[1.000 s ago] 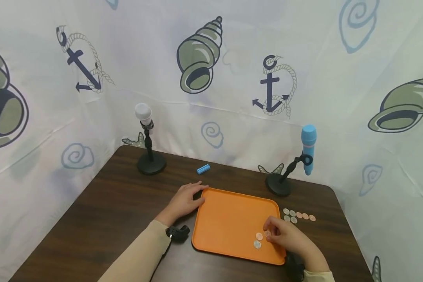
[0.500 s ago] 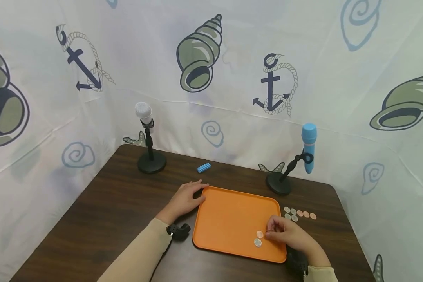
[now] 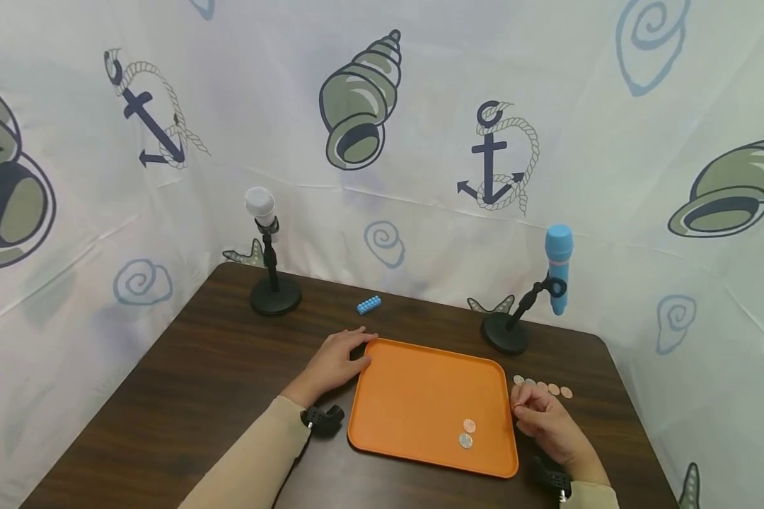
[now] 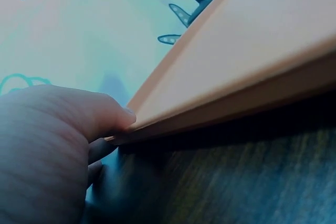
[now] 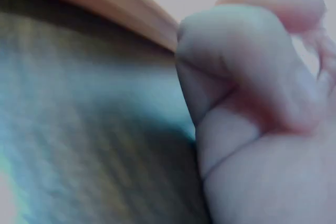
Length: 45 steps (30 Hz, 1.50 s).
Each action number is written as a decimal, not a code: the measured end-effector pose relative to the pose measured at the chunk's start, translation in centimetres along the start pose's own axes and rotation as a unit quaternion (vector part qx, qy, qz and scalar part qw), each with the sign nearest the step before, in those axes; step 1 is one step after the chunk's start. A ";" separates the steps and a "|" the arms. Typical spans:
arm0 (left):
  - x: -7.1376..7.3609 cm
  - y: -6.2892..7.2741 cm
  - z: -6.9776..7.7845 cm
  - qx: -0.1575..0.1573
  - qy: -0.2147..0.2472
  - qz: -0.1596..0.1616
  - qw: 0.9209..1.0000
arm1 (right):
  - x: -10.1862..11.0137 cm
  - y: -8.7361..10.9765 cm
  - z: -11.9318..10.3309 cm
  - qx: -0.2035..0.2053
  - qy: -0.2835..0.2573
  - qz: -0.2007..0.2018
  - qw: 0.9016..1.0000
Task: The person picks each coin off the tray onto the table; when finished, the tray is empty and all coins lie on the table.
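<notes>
My left hand (image 3: 334, 360) rests at the far left corner of the orange tray (image 3: 414, 403), its thumb touching the rim in the left wrist view. The right hand (image 3: 547, 424) is just past the tray's right edge, thumb and forefinger pinching a coin (image 3: 516, 406) that is mostly hidden. In the right wrist view the bent thumb (image 5: 236, 66) covers the fingertips. Inside the tray lie a copper-coloured coin (image 3: 469, 425) and a silvery coin (image 3: 465, 440). Several coins (image 3: 553, 389) lie in a row on the table beside the right hand, which hides others.
On the dark wooden table (image 3: 229, 382), a blue toy brick (image 3: 368, 305) lies behind the tray. A black stand with a white microphone (image 3: 260, 205) is at the back left. Another stand holds a blue microphone (image 3: 558, 265) behind the coins. A patterned cloth (image 3: 420, 233) hangs behind.
The right hand has picked up a coin from the tray and carried it right, over the rim, to the coins on the table. The left hand has stayed put.
</notes>
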<state>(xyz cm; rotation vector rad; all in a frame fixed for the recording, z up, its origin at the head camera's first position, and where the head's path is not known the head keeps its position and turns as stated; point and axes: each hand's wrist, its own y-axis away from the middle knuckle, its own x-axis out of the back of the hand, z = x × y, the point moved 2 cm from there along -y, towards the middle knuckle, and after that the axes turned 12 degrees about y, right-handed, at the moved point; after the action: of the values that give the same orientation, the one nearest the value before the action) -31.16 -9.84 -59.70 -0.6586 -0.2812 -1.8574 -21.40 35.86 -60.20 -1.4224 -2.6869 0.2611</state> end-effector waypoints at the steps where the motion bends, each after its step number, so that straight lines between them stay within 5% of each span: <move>1: 0.0 0.0 0.0 -0.001 -0.001 0.000 1.000 | 0.2 0.2 0.0 0.017 -0.024 -0.002 1.000; 8: 0.1 0.0 0.1 -0.010 -0.002 -0.003 1.000 | 1.8 1.4 -0.6 0.058 -0.052 0.032 0.996; 14: 0.1 -0.1 0.1 -0.011 0.002 -0.004 1.000 | 3.9 3.6 -1.4 0.062 -0.013 0.150 0.987; 16: 0.1 -0.1 0.0 -0.010 0.001 -0.004 1.000 | 4.5 4.5 -1.6 0.053 0.015 0.210 0.976; 20: 0.0 -0.1 -0.2 -0.008 0.001 -0.004 1.000 | 5.4 6.0 -2.0 0.019 0.056 0.338 0.939; 25: 0.0 -0.1 -0.2 -0.006 0.003 -0.005 1.000 | 6.0 6.9 -2.1 -0.033 0.075 0.431 0.899; 30: 0.0 -0.1 -0.1 -0.010 0.002 -0.005 1.000 | 6.2 6.5 -2.0 -0.078 0.101 0.456 0.881; 41: -0.1 -0.5 -0.3 -0.009 0.013 -0.001 1.000 | 6.6 6.3 -1.8 -0.162 0.147 0.435 0.873; 45: -0.1 -0.5 -0.5 -0.007 0.009 -0.001 1.000 | 6.6 6.3 -1.9 -0.162 0.149 0.424 0.879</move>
<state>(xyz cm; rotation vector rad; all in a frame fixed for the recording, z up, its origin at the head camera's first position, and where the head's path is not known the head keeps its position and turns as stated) -31.69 -9.81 -60.11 -0.6501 -0.2577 -1.8683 -19.74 45.02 -59.53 -2.4289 -1.7649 -0.3556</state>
